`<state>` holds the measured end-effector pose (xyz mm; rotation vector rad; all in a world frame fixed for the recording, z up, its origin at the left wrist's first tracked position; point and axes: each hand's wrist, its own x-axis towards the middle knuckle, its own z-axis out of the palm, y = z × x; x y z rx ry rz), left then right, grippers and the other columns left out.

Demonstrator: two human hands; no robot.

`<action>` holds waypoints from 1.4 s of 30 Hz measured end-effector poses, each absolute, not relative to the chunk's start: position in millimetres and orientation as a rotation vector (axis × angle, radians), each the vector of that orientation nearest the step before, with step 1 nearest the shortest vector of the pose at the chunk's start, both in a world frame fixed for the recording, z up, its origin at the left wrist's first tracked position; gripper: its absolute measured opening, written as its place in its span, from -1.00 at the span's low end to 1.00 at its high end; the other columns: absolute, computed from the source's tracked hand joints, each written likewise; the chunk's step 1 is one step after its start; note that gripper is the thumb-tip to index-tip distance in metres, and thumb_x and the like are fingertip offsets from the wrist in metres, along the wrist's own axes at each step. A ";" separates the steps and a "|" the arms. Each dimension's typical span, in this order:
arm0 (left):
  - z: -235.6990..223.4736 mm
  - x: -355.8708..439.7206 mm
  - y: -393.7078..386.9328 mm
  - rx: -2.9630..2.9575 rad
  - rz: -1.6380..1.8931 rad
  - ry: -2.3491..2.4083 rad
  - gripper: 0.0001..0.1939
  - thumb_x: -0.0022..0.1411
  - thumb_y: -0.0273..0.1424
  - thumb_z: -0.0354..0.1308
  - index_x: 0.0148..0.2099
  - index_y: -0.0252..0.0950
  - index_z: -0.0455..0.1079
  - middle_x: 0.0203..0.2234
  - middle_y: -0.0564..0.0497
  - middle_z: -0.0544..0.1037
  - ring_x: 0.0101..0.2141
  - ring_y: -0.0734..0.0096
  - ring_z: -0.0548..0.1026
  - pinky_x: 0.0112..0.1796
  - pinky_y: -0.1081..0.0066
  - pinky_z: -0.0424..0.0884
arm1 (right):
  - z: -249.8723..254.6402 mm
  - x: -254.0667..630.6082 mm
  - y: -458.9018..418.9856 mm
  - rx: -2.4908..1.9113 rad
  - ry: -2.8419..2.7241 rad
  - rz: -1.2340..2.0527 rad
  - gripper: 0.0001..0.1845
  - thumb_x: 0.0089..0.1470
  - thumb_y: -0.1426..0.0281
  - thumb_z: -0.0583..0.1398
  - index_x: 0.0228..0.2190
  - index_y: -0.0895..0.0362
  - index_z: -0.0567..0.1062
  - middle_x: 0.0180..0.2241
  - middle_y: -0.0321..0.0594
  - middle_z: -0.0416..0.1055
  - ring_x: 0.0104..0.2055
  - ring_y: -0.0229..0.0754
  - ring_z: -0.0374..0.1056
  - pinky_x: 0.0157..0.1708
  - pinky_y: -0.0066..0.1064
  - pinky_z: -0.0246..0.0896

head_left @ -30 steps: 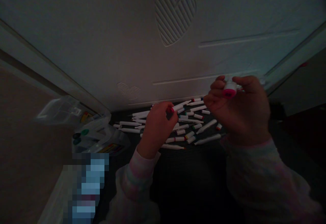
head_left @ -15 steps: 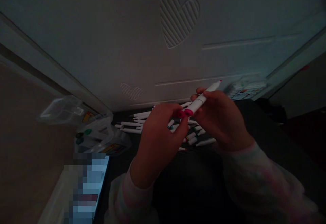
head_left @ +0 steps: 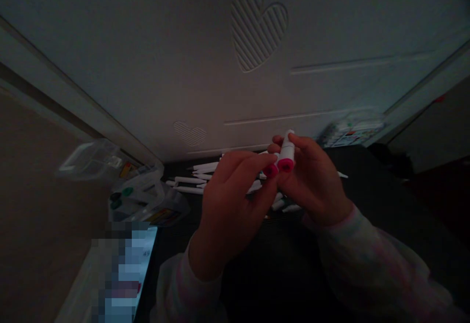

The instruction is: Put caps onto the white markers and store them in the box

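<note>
Both of my hands are raised over a pile of white markers (head_left: 189,180). In my right hand (head_left: 316,176) is a white marker (head_left: 288,148), gripped by the fingers, its pink end facing me. Between thumb and forefinger, my left hand (head_left: 235,205) pinches a second pink-ended marker piece (head_left: 270,170). Most of that piece is hidden behind the fingers, so I cannot tell whether it is a cap or a whole marker. The two pink ends are side by side, close together. My hands cover the middle of the pile.
To the left, a clear plastic case (head_left: 147,198) stands with its lid (head_left: 90,159) raised and a few green-ended markers inside. A lit screen (head_left: 137,264), partly pixelated, lies below it. A clear pack (head_left: 354,129) rests at the back right, against a white panel (head_left: 183,58) with embossed hearts.
The right-hand marker has turned from slanting up to the right to pointing more directly away from me. Its pink end has shifted slightly right, and the left hand's piece moved along with it.
</note>
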<state>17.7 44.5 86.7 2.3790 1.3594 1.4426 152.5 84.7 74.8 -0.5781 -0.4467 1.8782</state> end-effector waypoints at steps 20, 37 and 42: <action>85.9 17.0 42.4 2.317 1.649 1.292 -0.82 0.11 -0.50 0.17 -0.18 -0.31 0.41 -0.34 0.02 0.46 -0.36 0.54 0.41 -0.32 0.50 0.40 | 70.9 138.7 77.0 -0.471 -0.220 2.006 -0.61 0.20 0.26 -0.04 -0.48 0.15 0.46 -0.56 -0.34 0.44 -0.52 -0.42 0.33 -0.43 -0.57 0.30; 82.6 16.1 44.0 2.264 1.686 1.226 -0.72 0.08 -0.55 0.19 -0.11 -0.32 0.36 -0.27 0.02 0.46 -0.29 0.54 0.42 -0.24 0.51 0.40 | 67.0 135.3 75.1 -0.424 -0.260 2.047 -0.65 0.12 0.15 0.05 -0.49 0.11 0.46 -0.55 -0.37 0.46 -0.50 -0.39 0.37 -0.46 -0.54 0.31; 77.5 17.1 43.7 2.087 1.692 1.091 -0.62 0.08 -0.59 0.17 -0.04 -0.24 0.28 -0.21 0.03 0.47 -0.26 0.49 0.44 -0.24 0.46 0.43 | 65.7 136.5 74.5 -0.420 -0.322 2.027 -0.71 0.10 0.19 0.07 -0.47 0.07 0.47 -0.55 -0.38 0.45 -0.53 -0.36 0.35 -0.46 -0.48 0.32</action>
